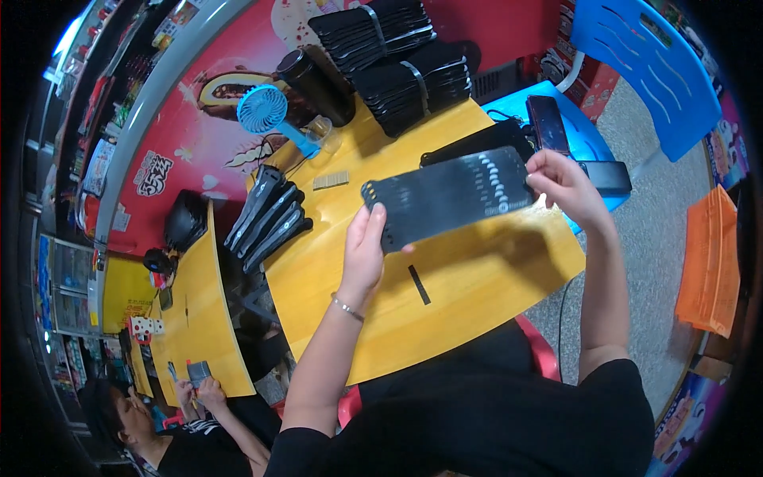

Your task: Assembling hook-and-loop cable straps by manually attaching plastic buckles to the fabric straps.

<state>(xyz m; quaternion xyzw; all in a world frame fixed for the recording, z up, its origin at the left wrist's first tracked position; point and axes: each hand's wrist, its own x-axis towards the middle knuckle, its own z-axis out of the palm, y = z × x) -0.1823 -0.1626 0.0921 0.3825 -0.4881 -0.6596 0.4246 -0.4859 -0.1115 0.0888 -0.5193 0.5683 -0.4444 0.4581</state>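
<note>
The head-worn fisheye camera looks from above and behind the fingers [378,212], near them, facing down and forward over the desk [358,326] beneath; its wide view bends straight edges toward its rim, well apart from the fingers.

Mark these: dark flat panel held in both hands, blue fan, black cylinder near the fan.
Dark flat panel [447,200]: head view, middle of its broad face.
Blue fan [263,110]: head view, its round grille.
Black cylinder [318,89]: head view, mid-body.
</note>
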